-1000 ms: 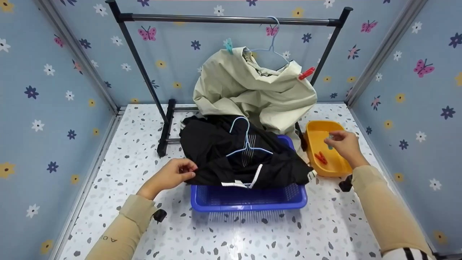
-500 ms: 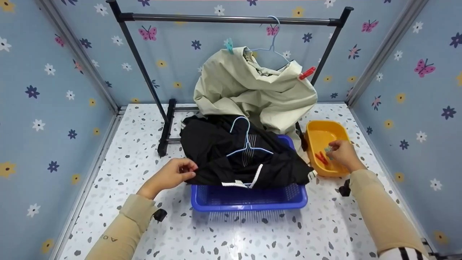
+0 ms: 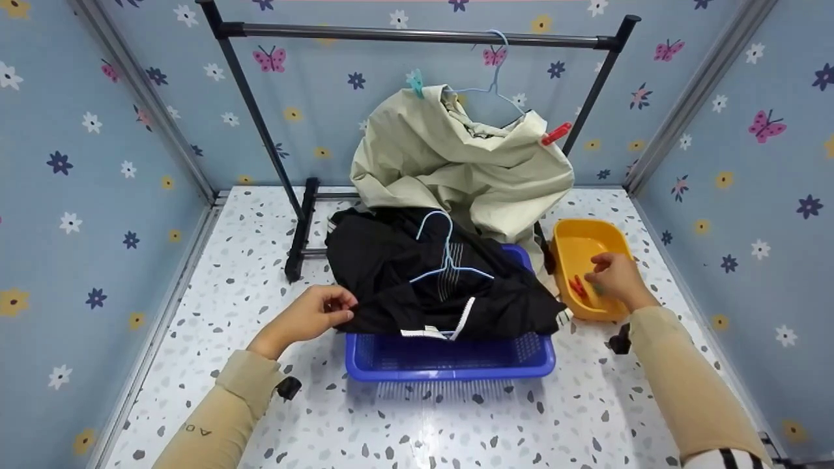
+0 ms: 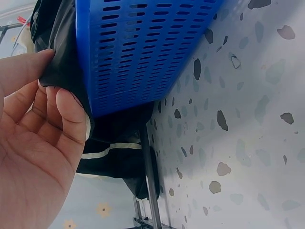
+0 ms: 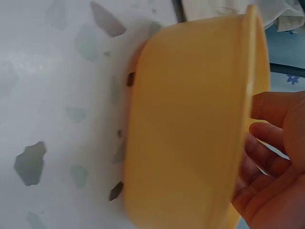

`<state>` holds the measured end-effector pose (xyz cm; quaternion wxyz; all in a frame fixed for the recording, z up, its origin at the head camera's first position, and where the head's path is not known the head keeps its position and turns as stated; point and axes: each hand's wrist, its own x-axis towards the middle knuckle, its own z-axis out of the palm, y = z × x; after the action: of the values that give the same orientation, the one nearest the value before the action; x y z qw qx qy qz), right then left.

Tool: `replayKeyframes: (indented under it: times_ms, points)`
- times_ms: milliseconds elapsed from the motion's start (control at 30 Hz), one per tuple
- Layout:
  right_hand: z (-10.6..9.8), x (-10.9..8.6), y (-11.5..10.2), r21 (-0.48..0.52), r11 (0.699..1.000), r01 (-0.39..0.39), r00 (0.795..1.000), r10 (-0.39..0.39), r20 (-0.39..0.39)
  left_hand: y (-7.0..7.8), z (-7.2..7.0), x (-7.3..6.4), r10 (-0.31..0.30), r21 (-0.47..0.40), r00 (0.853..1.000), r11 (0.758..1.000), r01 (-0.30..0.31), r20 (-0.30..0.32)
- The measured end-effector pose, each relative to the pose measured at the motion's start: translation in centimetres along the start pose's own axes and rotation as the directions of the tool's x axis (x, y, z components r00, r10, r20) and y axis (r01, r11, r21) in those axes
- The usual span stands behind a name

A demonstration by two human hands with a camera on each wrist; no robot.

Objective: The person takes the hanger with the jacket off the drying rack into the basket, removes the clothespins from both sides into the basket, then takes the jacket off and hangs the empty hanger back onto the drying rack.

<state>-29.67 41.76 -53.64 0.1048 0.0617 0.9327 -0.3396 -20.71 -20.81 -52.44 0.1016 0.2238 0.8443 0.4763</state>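
Note:
A black jacket (image 3: pixel 371 260) with white zipper trim is spread over a blue basket (image 3: pixel 449 374). On top of it lies a light blue hanger (image 3: pixel 447 254). My left hand (image 3: pixel 311 316) pinches the jacket's left edge between thumb and fingers, and the dark cloth (image 4: pixel 62 57) shows there in the left wrist view. Inside the yellow bin (image 3: pixel 580 236), my right hand (image 3: pixel 619 280) hovers low with thumb and index finger apart. Just under its fingertips shows a blurred teal clothespin (image 3: pixel 595 286), beside red clothespins (image 3: pixel 577 286).
Behind the basket stands a black clothes rack (image 3: pixel 365 32). A beige garment (image 3: pixel 443 150) hangs from it on another hanger (image 3: pixel 495 75), with a teal clothespin (image 3: pixel 416 83) and a red clothespin (image 3: pixel 556 134) at its shoulders. Patterned walls enclose three sides.
My right hand has lowered into the yellow bin with the teal clothespin and its fingers have come away from it. My left hand stays on the jacket edge.

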Motion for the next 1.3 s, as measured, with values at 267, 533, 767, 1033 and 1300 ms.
replayKeyframes:
  times_ms: [267, 533, 767, 1033, 1300]
  points:
    - [-1.3, -0.7, -4.2, 0.057, 0.994, 0.089, 0.994, -0.085, -0.073, 0.0, -0.1, -0.1, -0.006, 0.011, 1.0, 1.0, 0.006, 0.0]
    - [-1.3, -1.9, -7.9, 0.067, 0.973, 0.222, 0.967, -0.212, -0.14, -0.1, 0.1, 0.0, -0.003, 0.001, 1.0, 1.0, 0.003, -0.001]
    - [-1.0, -2.9, -10.5, 0.054, 0.948, 0.312, 0.939, -0.3, -0.168, 0.0, 0.0, 0.1, 0.003, 0.005, 1.0, 1.0, -0.003, 0.002]
    - [-0.2, -4.1, -13.2, 0.083, 0.925, 0.37, 0.923, -0.357, -0.14, 0.1, 0.0, 0.2, 0.0, 0.005, 1.0, 1.0, 0.0, 0.005]
    - [1.1, -5.0, -16.0, 0.119, 0.868, 0.481, 0.873, -0.463, -0.153, 0.2, 0.1, 0.2, 0.008, 0.012, 1.0, 1.0, -0.008, 0.01]
